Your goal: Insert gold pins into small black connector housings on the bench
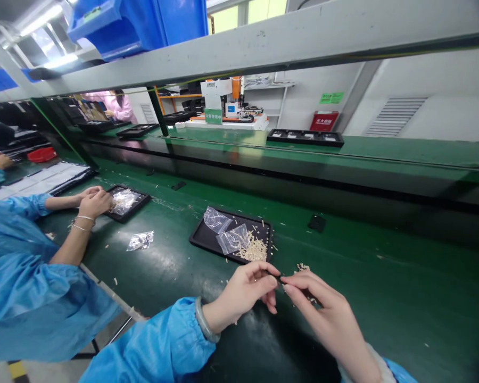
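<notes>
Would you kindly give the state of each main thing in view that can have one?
Left hand: pinching
Right hand: pinching
Small black part: held between both, above green tabletop
Nearer black rectangular tray: uncovered, partly filled
Clear plastic bags: lying in that tray; open or sealed unclear
Small cream-coloured sticks: some heaped in that tray, some scattered on the tabletop

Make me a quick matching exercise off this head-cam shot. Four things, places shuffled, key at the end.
Things
1. Dark part
2. Pale heap
3. Blue bin
4. Red box

Places
A. In the background, below a green sign
B. At the fingertips of the left hand and right hand
C. Highest of the four in the picture
D. In a black tray, beside clear bags

Pairs: 1-B, 2-D, 3-C, 4-A
</notes>
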The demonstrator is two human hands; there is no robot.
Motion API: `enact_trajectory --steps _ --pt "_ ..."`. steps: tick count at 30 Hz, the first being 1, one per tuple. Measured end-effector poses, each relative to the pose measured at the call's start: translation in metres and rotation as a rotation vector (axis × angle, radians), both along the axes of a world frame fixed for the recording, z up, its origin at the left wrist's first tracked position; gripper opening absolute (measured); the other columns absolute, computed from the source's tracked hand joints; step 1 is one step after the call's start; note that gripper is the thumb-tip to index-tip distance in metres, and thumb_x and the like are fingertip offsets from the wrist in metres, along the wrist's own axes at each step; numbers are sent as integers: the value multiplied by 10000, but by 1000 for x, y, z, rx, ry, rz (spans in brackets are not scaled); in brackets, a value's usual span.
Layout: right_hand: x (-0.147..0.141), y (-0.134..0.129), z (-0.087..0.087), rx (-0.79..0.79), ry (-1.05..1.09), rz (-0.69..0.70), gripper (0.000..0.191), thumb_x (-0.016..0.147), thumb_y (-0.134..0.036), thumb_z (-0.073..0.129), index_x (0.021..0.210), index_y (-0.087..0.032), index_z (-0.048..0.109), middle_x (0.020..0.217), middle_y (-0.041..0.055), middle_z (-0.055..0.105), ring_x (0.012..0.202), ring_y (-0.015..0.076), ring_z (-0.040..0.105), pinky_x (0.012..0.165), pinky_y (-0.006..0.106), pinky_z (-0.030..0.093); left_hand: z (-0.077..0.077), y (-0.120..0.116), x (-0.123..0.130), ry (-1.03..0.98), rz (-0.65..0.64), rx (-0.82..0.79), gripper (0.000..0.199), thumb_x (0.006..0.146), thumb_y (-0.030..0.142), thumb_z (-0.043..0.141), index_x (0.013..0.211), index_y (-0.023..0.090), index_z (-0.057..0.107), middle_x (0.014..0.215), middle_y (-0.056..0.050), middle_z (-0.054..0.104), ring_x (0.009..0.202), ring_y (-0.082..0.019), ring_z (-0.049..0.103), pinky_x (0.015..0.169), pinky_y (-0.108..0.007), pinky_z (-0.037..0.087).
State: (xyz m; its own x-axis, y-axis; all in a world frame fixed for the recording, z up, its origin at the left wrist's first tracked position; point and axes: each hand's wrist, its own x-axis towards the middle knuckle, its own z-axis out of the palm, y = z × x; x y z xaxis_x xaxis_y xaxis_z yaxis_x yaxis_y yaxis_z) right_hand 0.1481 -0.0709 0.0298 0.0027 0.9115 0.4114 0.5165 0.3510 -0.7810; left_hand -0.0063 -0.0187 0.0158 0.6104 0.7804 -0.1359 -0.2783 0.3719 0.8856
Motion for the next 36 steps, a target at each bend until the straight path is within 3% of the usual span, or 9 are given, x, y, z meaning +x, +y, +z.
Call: enact_trajectory --steps 6,11,15,24,30,36 --pt "-7 -2 1 -267 279 -29 166 788 -345 599 816 -198 669 652 1 607 492 111 560 487 223 480 4 2 1 74 52 90 346 687 424 678 814 123 563 547 32 547 427 -74 516 430 -200 461" --pt "-11 -5 3 -264 329 -64 166 755 -350 626 784 -192 667 620 -1 600 462 110 547 462 224 474 1 4 -3 153 84 188 255 710 351 666 788 125 576 512 41 529 425 -67 501 432 -181 440" --pt "-12 -6 1 -287 345 -54 150 765 -337 618 757 -192 651 563 -7 592 482 118 547 491 226 466 -1 4 -5 219 73 220 199 730 304 643 795 126 585 501 42 528 432 -68 504 443 -177 435" --pt "-8 -3 1 -539 530 66 173 752 -358 643 710 -190 644 539 -1 634 543 123 582 574 229 459 8 9 -11 310 -11 253 89 708 204 614 758 131 610 505 52 526 442 -61 502 450 -159 421" --pt "-6 -2 0 -630 622 144 183 725 -359 675 725 -178 649 622 36 687 568 143 630 605 251 492 12 11 -16 434 -10 409 64 706 186 619 751 146 641 620 31 577 473 -63 525 471 -166 423" --pt "-7 -2 -1 -631 605 111 212 710 -385 682 720 -176 649 595 48 686 575 162 640 606 263 499 12 13 -18 548 22 639 56 739 200 625 749 162 665 712 19 610 537 -61 529 540 -165 432"
